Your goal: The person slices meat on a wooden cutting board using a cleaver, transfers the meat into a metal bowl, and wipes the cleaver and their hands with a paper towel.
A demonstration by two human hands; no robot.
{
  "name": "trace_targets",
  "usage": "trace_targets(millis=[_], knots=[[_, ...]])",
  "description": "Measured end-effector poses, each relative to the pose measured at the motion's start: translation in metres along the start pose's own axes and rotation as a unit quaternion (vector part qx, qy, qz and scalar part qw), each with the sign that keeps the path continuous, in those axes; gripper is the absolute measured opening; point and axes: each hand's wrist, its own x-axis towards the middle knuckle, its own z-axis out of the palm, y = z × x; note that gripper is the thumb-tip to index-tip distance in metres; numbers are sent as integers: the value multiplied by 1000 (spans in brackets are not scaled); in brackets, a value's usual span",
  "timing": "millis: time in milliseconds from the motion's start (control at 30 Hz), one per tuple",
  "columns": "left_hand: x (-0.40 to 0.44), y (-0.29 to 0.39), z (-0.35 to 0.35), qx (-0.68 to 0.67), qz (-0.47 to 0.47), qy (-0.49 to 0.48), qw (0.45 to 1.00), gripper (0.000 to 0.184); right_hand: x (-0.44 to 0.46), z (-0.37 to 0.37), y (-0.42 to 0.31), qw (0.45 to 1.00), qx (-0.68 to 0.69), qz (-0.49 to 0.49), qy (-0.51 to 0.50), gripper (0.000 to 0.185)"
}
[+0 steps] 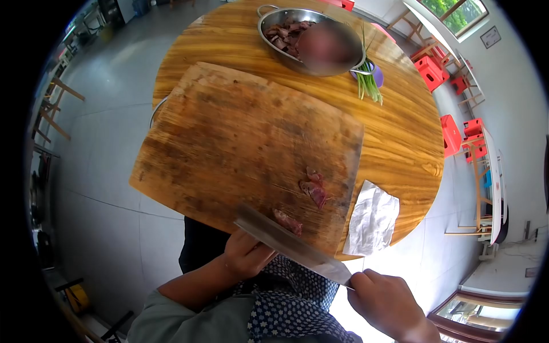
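My right hand is closed around the handle of a broad-bladed kitchen knife. Its blade slants across the near edge of the wooden cutting board. Close against the blade's far end is my left hand, fingers curled. The blade hides its fingertips, so whether they pinch anything is not visible. Just beyond the blade lies a piece of raw red meat. Another few scraps of meat rest on the board's right side.
At the table's far side stands a metal basin of cut meat, partly blurred. Beside it, green onions lie over a purple dish. A white cloth sits on the wooden table. Red stools stand along the right.
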Motion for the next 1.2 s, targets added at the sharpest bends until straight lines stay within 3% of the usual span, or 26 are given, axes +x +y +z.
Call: trace_targets(millis=[300,433,467,633,733,767,900,967,1067,1200], knots=[[7,4,-6,-14,-14,-13,1000,20,-9,-12,4,997,51,41,-37,10],[7,4,-9,-44,-45,-28,998,20,19,-10,1,997,63,11,-42,10],[9,4,-11,-46,-44,-29,998,20,28,-13,-1,995,39,5,-96,12],[11,6,-10,-41,-57,-1,998,20,48,-1,-6,995,47,-11,-89,15],[20,4,-11,-78,-55,-4,995,24,35,0,7,987,43,118,-104,14],[19,4,-9,-67,-48,12,997,25,28,-2,11,986,41,119,-107,14],[12,3,-5,-75,-39,35,996,31,15,-11,14,983,70,161,53,14],[14,3,-7,-65,-30,35,997,27,15,-19,7,988,79,112,68,11],[7,2,-11,-49,-17,22,998,21,16,-18,3,999,37,0,-7,12],[-2,-1,-6,-1,22,-1,1000,16,10,-9,1,998,68,-11,-4,9]])
